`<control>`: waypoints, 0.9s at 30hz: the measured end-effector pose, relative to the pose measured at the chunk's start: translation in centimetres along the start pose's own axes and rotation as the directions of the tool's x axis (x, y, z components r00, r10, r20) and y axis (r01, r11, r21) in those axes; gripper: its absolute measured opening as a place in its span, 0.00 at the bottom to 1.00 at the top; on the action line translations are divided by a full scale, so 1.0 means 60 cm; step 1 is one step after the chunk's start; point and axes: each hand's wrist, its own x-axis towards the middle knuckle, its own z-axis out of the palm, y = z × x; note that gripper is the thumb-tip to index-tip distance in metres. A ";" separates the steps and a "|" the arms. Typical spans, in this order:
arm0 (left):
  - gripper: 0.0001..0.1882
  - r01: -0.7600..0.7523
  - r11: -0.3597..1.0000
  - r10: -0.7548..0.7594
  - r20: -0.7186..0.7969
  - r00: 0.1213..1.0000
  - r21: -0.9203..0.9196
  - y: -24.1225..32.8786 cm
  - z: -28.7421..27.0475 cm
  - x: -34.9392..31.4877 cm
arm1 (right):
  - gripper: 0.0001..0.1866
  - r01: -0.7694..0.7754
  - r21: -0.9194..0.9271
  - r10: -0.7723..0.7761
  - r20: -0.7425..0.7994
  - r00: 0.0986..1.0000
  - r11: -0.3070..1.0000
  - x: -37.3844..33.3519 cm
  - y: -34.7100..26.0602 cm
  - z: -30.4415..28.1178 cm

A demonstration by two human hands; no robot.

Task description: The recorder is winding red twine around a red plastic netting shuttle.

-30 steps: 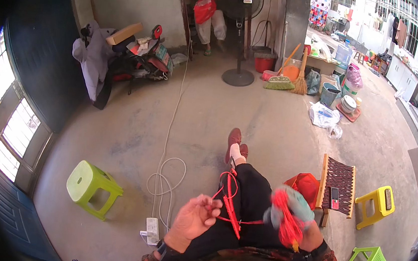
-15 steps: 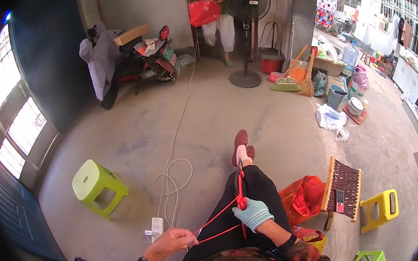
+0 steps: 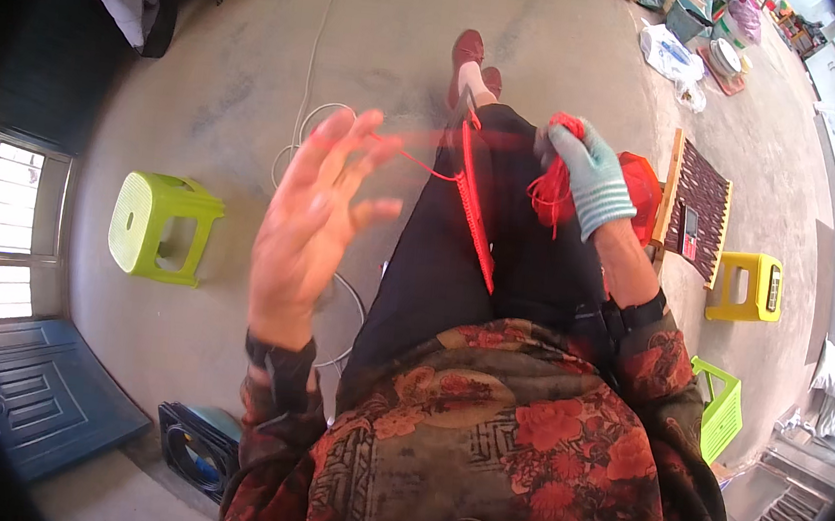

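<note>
The bare left hand (image 3: pixel 306 220) is raised over the left edge of the lap, blurred by motion, with its fingers spread and its thumb held well apart from them. A thin red cord (image 3: pixel 417 161) is seen running from those fingers to a braided red strip (image 3: pixel 475 216); whether it is looped or merely touched there cannot be told. The strip is laid lengthwise on the black trousers (image 3: pixel 417 261), between the two thighs, its far end pointed toward the crossed maroon shoes (image 3: pixel 469 48). By the right hand (image 3: pixel 592 172), which is covered by a pale green glove with a striped cuff, a bundle of red cord (image 3: pixel 550 195) is gripped in closed fingers, its loops hung below them. A faint red streak is stretched across the gap between the hands. Just beyond the glove, a red bag (image 3: pixel 645 194) is partly hidden. Beside it, a cord-seated wooden stool (image 3: pixel 708 188) is placed on the floor (image 3: pixel 220 121), with a keypad phone (image 3: pixel 689 233) rested near the seat's lower left corner. Farther right, a yellow stool (image 3: pixel 742 310) is set, and a green stool (image 3: pixel 145 224) is seen on the left.
</note>
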 end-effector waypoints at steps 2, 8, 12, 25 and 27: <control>0.27 0.101 0.995 -0.100 -0.151 0.983 -0.005 -0.048 -0.023 0.034 | 0.12 0.269 -0.442 -0.355 -0.124 0.927 0.856 0.008 0.010 0.009; 0.22 0.403 0.912 -0.375 -0.242 0.895 0.075 -0.192 -0.061 0.044 | 0.18 0.074 -0.543 -0.049 0.060 0.997 0.837 -0.014 0.006 0.099; 0.13 0.406 0.906 -0.353 -0.321 0.879 0.116 -0.183 -0.044 0.037 | 0.28 -0.214 0.001 0.211 0.171 0.962 0.977 -0.023 -0.008 0.114; 0.26 0.370 0.593 -0.372 -0.164 0.914 0.716 -0.026 -0.138 0.123 | 0.34 0.010 -0.374 0.157 0.415 0.896 0.927 -0.069 0.030 0.079; 0.36 0.304 0.684 -0.202 -0.228 0.952 0.663 0.059 -0.157 0.179 | 0.33 0.037 -0.340 0.116 0.419 0.900 0.940 -0.077 0.050 0.072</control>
